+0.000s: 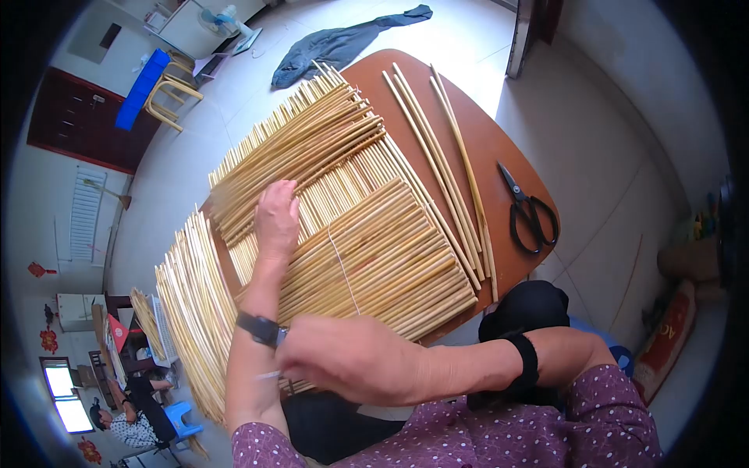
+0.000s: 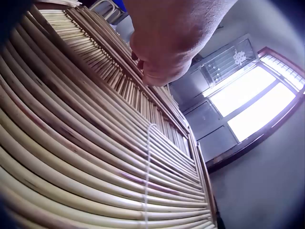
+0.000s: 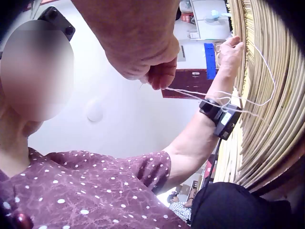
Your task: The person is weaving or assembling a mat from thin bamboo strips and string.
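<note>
A mat of straw-coloured reed stalks, bound with white string, lies on the brown table. My left hand is over the mat, its fingers loosely bent near the edge of a layer of stalks. In the left wrist view that hand shows above the stalks, its fingertips partly hidden. My right hand, blurred in the head view, crosses over the left forearm. The right wrist view shows the right hand pinching white string, which runs slack past the left wrist to the mat.
Black-handled scissors and several loose stalks lie on the table. A bundle of pale stalks stands at the left. Dark cloth lies on the floor beyond. Another person sits at far left.
</note>
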